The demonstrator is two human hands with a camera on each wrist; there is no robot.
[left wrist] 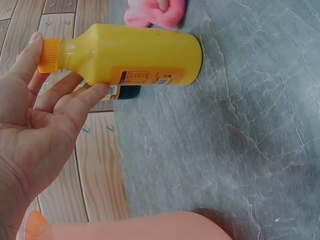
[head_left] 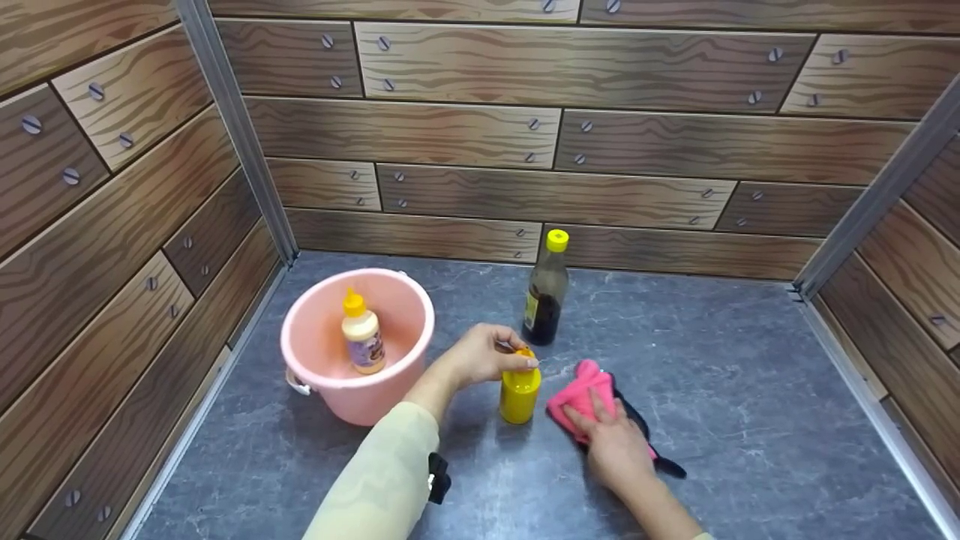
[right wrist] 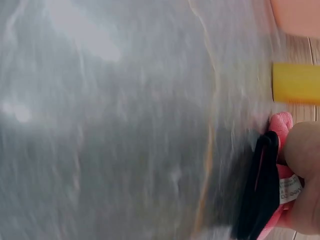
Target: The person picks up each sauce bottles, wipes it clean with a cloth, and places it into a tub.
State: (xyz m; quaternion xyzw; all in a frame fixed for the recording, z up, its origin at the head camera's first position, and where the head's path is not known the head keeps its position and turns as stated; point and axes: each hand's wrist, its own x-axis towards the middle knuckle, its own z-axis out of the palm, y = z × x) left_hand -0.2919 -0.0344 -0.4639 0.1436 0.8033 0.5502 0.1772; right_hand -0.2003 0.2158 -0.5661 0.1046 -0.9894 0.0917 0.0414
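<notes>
A yellow squeeze bottle (head_left: 519,401) stands upright on the grey surface. My left hand (head_left: 480,358) pinches its orange cap (left wrist: 50,55) from above, thumb on the near side. In the left wrist view, the lower fingers lie along the shoulder of the bottle. To the right, my right hand (head_left: 619,450) rests on a pink and black cloth (head_left: 589,375), its fingers spread over the pink side. A white printed tag (right wrist: 290,189) shows on the cloth in the right wrist view. That view is blurred, and only part of the hand appears in it.
At left stands a pink bucket (head_left: 375,397) holding a squeeze bottle (head_left: 365,341) with a yellow-orange nozzle cap. Behind the yellow bottle is a glass bottle (head_left: 546,292) of dark liquid with a yellow cap. Wood-patterned walls (head_left: 465,135) enclose the surface at the back and sides.
</notes>
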